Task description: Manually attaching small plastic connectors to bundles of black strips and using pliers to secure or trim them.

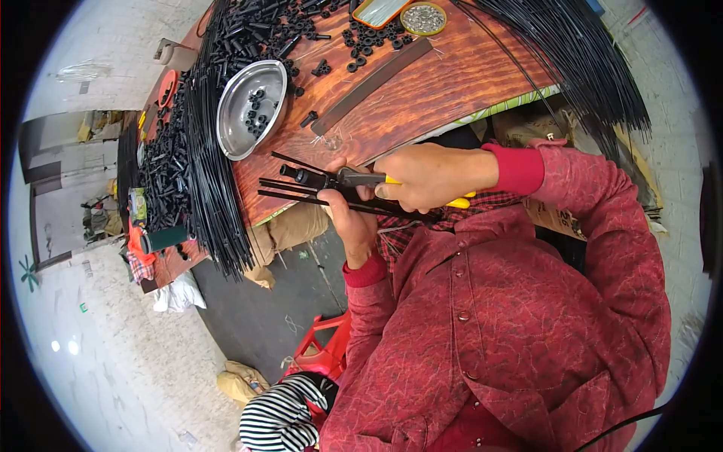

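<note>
In front of my lap, my left hand grips several thin black rods with a black tubular fitting among them. Its fingers are partly hidden behind the parts. My right hand is closed around pliers with grey jaws and yellow handles. The jaws point left and meet the parts beside my left thumb; exactly what they pinch cannot be made out.
Beyond my hands stands a wooden table with a steel bowl of small black rings, a flat brown bar, a round dish of small metal pieces and an orange-rimmed tray. Black rod bundles overhang it. A red stool stands lower left.
</note>
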Action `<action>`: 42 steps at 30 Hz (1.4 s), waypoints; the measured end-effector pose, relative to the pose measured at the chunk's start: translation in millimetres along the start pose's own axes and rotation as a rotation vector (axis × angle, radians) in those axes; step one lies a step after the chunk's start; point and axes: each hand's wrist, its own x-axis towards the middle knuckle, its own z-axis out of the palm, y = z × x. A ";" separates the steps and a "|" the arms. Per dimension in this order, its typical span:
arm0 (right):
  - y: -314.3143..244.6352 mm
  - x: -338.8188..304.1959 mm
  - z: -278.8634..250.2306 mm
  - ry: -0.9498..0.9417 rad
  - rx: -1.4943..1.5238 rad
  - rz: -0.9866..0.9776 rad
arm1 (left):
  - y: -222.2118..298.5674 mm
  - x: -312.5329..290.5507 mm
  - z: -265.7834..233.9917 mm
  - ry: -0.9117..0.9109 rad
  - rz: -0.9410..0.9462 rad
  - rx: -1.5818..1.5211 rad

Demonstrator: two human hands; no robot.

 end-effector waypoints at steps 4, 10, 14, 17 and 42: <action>-8.2 -4.2 -18.1 -0.187 0.265 0.147 | 1.3 1.9 -3.0 -0.022 -0.033 -0.159; -9.6 -10.7 -27.9 -0.192 0.091 0.072 | 5.3 2.9 4.6 -0.109 -0.014 -0.135; -15.0 -13.0 -28.4 -0.183 0.074 0.055 | 7.6 0.1 4.3 -0.085 -0.043 -0.093; -17.6 -15.4 -30.6 -0.186 0.095 0.082 | 8.0 -0.3 2.1 -0.104 -0.060 -0.080; 62.8 -26.1 -30.7 0.448 -0.469 -0.067 | -2.9 2.4 -6.2 0.088 0.031 -0.060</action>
